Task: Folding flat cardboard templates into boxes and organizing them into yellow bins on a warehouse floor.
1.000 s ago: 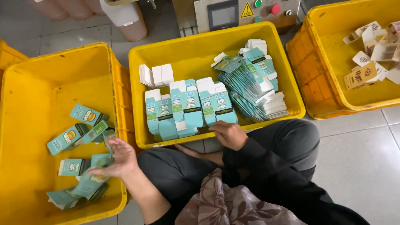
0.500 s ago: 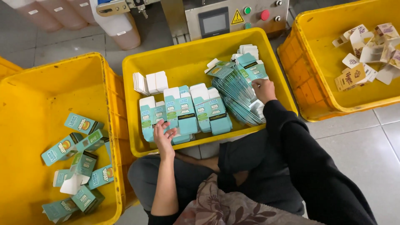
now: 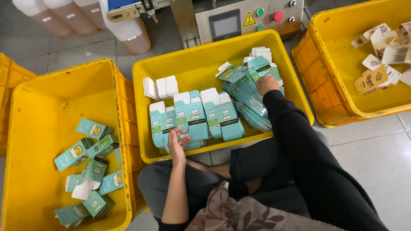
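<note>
My left hand (image 3: 177, 143) rests at the front of the middle yellow bin (image 3: 205, 55), its fingers curled on the edge of a flat teal carton (image 3: 165, 124) in the upright rows. My right hand (image 3: 267, 84), in a black sleeve, reaches to the bin's right side and closes on the top of a fanned pile of flat teal cartons (image 3: 246, 98). More rows of flat cartons (image 3: 222, 113) stand between the two hands. Small white stacks (image 3: 160, 87) sit at the bin's back left.
A left yellow bin (image 3: 47, 111) holds several folded teal boxes (image 3: 87, 162). A right yellow bin (image 3: 338, 68) holds beige and white cartons (image 3: 379, 49). Behind stands a metal machine (image 3: 239, 21) with a screen and buttons, and large rolls (image 3: 68, 19). Grey tiled floor lies at the right.
My left hand left the left bin, where boxes now lie loose, and came to the middle bin's front rows. My right hand moved from the bin's front edge up onto the fanned pile.
</note>
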